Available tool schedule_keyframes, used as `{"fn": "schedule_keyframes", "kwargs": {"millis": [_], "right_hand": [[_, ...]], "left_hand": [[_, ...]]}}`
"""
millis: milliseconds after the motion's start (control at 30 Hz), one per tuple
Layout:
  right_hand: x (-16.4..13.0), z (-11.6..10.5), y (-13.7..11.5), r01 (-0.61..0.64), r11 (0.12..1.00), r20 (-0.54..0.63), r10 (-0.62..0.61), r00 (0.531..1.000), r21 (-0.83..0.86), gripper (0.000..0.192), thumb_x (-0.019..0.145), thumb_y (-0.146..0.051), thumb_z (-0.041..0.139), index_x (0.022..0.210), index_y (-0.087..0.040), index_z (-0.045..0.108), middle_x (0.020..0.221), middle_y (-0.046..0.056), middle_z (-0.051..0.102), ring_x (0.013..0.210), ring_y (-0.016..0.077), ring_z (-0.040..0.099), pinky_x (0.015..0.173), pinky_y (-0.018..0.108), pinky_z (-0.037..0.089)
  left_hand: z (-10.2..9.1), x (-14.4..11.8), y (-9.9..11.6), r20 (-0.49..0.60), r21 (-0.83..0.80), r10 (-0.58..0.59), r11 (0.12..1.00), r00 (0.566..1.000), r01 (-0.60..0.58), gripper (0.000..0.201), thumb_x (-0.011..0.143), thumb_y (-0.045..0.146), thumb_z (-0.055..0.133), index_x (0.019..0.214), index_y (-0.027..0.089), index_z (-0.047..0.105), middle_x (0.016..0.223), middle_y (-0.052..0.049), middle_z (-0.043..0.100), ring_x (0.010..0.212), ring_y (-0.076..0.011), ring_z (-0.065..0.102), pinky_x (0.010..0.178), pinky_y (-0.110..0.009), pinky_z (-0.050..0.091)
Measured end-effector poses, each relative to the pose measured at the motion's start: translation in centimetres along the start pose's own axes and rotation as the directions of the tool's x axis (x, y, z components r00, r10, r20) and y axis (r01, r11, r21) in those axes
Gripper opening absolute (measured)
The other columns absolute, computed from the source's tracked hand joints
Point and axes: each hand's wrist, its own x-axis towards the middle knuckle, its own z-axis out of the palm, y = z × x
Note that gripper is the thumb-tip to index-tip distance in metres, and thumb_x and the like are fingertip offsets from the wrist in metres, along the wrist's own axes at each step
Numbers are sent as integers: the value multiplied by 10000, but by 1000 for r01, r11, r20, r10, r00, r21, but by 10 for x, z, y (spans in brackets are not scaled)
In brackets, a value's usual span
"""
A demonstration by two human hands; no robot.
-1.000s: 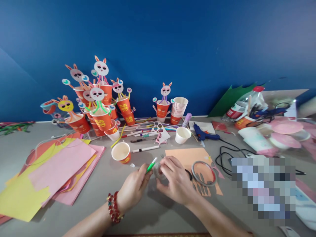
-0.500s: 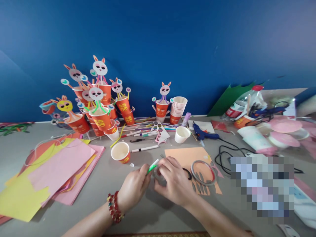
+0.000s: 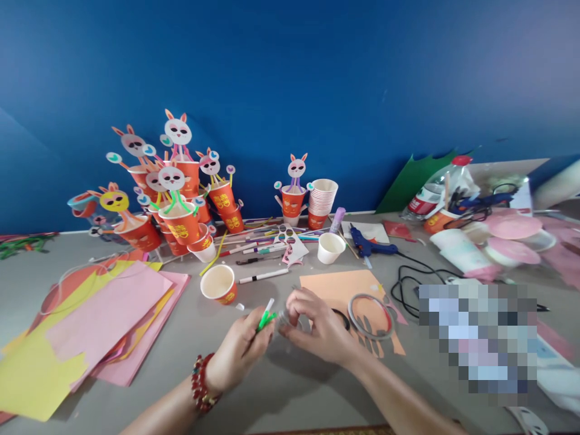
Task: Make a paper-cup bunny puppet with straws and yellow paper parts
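Observation:
Thin bright green strips with a white end (image 3: 266,318) poke out of my left hand (image 3: 240,347), which is closed round them. A red bead bracelet (image 3: 203,382) circles that wrist. My right hand (image 3: 317,329) curls its fingers and thumb round a greyish, see-through ring (image 3: 284,316), which looks like a roll of clear tape. Most of it is hidden by the fingers. Both hands are above the grey table, close together, with a small gap between them. A paper cup (image 3: 218,284) stands beyond my left hand, and an orange paper sheet (image 3: 338,281) lies beyond my right.
Orange cups with rabbit figures (image 3: 181,226) crowd the back left. Coloured paper (image 3: 109,302) lies left. Pens (image 3: 263,275), a white cup (image 3: 331,248) and stacked cups (image 3: 323,202) stand or lie ahead. A blue glue gun (image 3: 369,244) trails its cord right, past a tape roll (image 3: 369,332).
My hands have drawn a little apart. My left hand has moved left and down with the green strips, and the ring in my right hand has turned. The view has shifted slightly.

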Motion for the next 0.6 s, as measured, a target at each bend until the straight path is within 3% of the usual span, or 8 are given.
{"fn": "schedule_keyframes", "kwargs": {"millis": [167,267,333,600], "right_hand": [[-2,0,0,31,987,74,-43,996,158,359,883,-503,627,707,-213,509,828,10,590,828,180,563,885,362,421],[-2,0,0,-7,971,102,-18,995,240,417,862,-605,604,759,-203,567,939,41,587,915,195,576,867,340,437],[-1,1,1,-39,957,102,9,995,287,404,881,-583,593,764,-198,560,925,41,570,904,193,575,824,319,447],[-1,10,11,-30,997,78,24,997,73,344,894,-331,649,647,-198,449,764,-13,519,748,145,514,701,263,411]], "left_hand": [[-5,4,2,-65,-214,-70,975,995,55,283,991,367,413,760,203,413,583,78,324,498,-75,249,471,-219,235],[-5,6,-1,-96,-415,-125,907,988,74,265,974,398,450,792,206,433,586,93,272,467,-65,195,414,-196,178],[-4,6,-2,-107,-466,-117,883,987,54,263,971,401,459,794,208,436,591,93,273,461,-63,192,406,-190,175],[-3,-3,1,-110,-184,47,981,993,-67,316,1007,324,397,723,191,432,604,52,386,518,-77,340,516,-224,305]]}}
